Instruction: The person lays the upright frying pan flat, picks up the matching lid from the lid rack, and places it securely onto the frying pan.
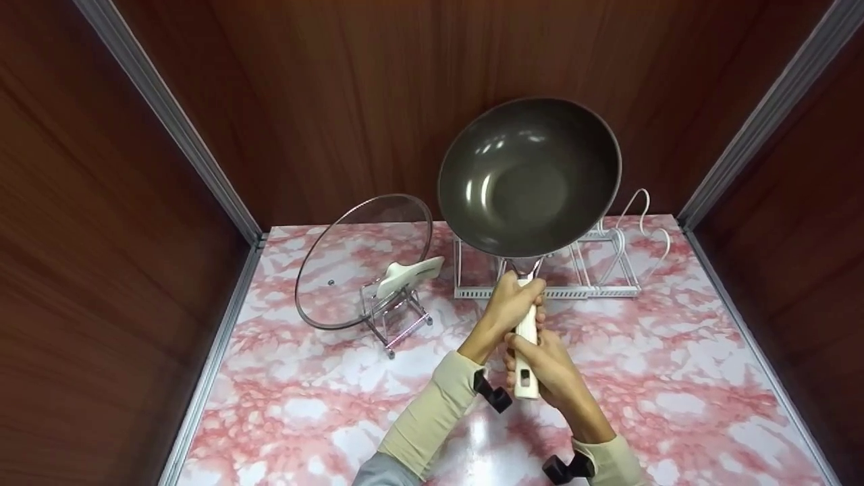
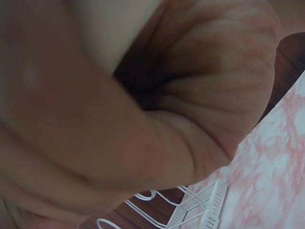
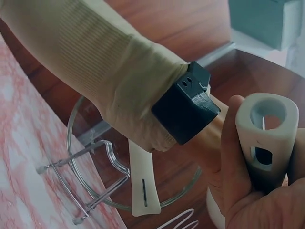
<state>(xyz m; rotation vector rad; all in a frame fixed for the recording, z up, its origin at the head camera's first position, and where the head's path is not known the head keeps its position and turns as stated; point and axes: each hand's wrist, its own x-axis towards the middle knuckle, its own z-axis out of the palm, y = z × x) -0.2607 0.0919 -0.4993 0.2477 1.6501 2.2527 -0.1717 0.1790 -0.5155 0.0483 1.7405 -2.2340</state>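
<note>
Showing its dark inside, a pan [image 1: 530,179] is held upper right of centre in the head view. The left hand [image 1: 507,307] grips its cream handle [image 1: 527,322] near the pan, the right hand [image 1: 552,370] closer to the handle's end. A white rack [image 1: 567,293] shows lower right; left of centre, a glass lid [image 1: 358,270] leans in a metal stand [image 1: 408,331].

Location type: small enclosed booth, fitted out as a recording station rather than a household kitchen. Enclosure: a left panel [image 1: 101,270], a far panel [image 1: 351,101] and a right panel [image 1: 796,270], all dark wood-grain, joined at the far corners by grey metal strips [image 1: 170,111]. Work surface: bench [image 1: 304,412] with pink-and-white marbled top. Kitchenware present: pan [image 1: 526,189], glass lid [image 1: 351,270], white rack [image 1: 567,293]. Recording equipment: black units [image 1: 496,398] worn at both wrists.
</note>
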